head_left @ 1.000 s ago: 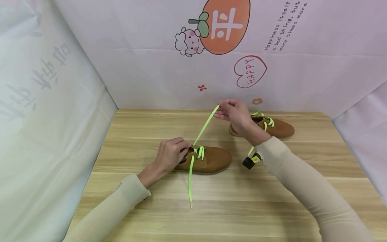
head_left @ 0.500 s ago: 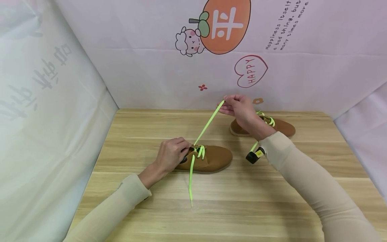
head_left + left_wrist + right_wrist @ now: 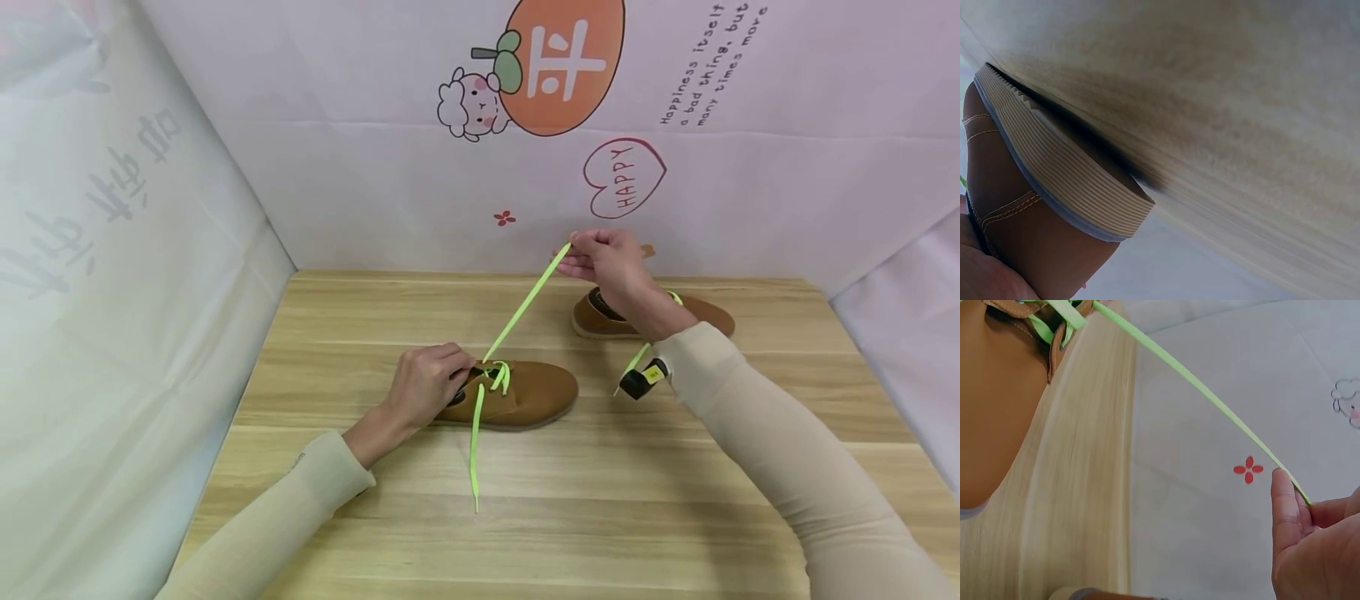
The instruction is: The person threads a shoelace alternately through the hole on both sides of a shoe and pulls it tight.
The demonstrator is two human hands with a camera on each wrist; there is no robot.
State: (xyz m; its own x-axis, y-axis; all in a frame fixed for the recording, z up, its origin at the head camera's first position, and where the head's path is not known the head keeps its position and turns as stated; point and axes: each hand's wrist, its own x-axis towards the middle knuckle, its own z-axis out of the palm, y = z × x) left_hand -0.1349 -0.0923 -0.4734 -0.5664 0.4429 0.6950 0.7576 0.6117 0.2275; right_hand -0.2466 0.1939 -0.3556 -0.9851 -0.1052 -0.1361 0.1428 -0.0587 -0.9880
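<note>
A brown shoe (image 3: 546,393) with lime-green laces lies on the wooden table, toe to the right. My left hand (image 3: 426,385) grips it at the opening near the tongue; in the left wrist view that hand (image 3: 988,278) shows against the shoe's upper, above the ridged sole (image 3: 1072,172). With thumb and fingers my right hand (image 3: 613,265) pinches the end of one shoelace (image 3: 527,302), drawn taut up and to the right from the eyelets. In the right wrist view the lace (image 3: 1210,394) runs straight to the fingertips. The other lace end (image 3: 475,450) hangs over the near side onto the table.
A second brown shoe (image 3: 708,317), laced in the same green, stands at the back right, partly behind my right forearm. A black wrist camera (image 3: 637,383) hangs under the right cuff. White printed cloth (image 3: 360,200) walls the back and sides.
My right hand has moved up and to the right, drawing more of the lace out. The left hand and the shoe have hardly moved.
</note>
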